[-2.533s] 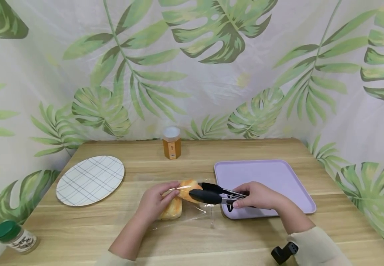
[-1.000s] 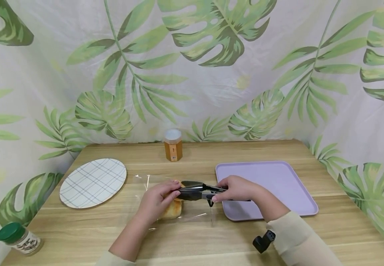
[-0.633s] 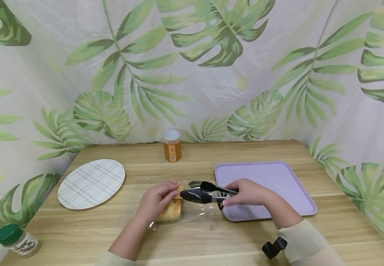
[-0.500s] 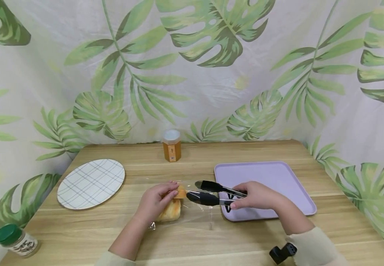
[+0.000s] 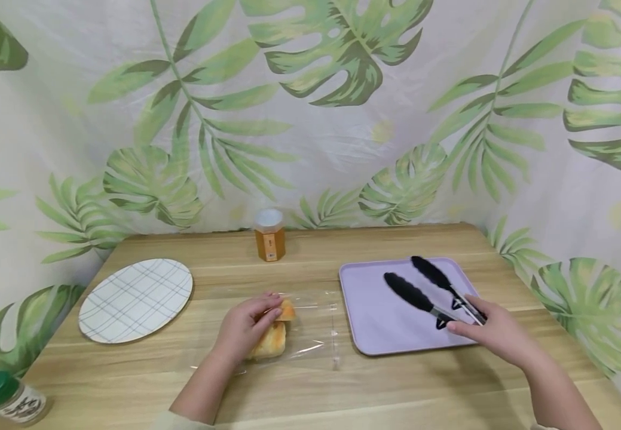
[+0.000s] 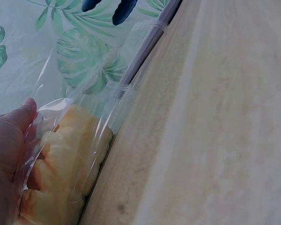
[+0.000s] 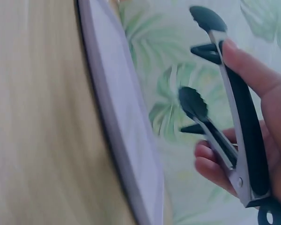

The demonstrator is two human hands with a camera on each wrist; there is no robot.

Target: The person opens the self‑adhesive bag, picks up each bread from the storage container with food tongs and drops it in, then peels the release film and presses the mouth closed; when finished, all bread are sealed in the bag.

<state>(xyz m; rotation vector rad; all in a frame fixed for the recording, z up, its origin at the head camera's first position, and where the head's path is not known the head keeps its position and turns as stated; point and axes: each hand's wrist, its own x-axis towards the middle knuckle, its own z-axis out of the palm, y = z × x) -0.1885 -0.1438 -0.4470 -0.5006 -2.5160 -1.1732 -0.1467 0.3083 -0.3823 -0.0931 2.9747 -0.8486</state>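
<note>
My left hand pinches the edge of a clear plastic bag lying on the table. Golden bread rolls are inside it, partly hidden under the fingers; the left wrist view shows the bread through the film, beside the left hand. In my right hand is a pair of kitchen tongs with black tips. Over the lilac tray, the tongs are spread apart with nothing between the tips. Thumb and fingers grip the two arms of the tongs in the right wrist view.
A checked white plate lies on the left of the wooden table. An amber jar with a pale lid stands at the back. In the front left corner is a green-lidded shaker. A leaf-patterned cloth hangs behind.
The tongs, earlier at the bread beside my left hand, have moved right and away with my right hand, over the tray, and spread wider. My left hand stays at the bag.
</note>
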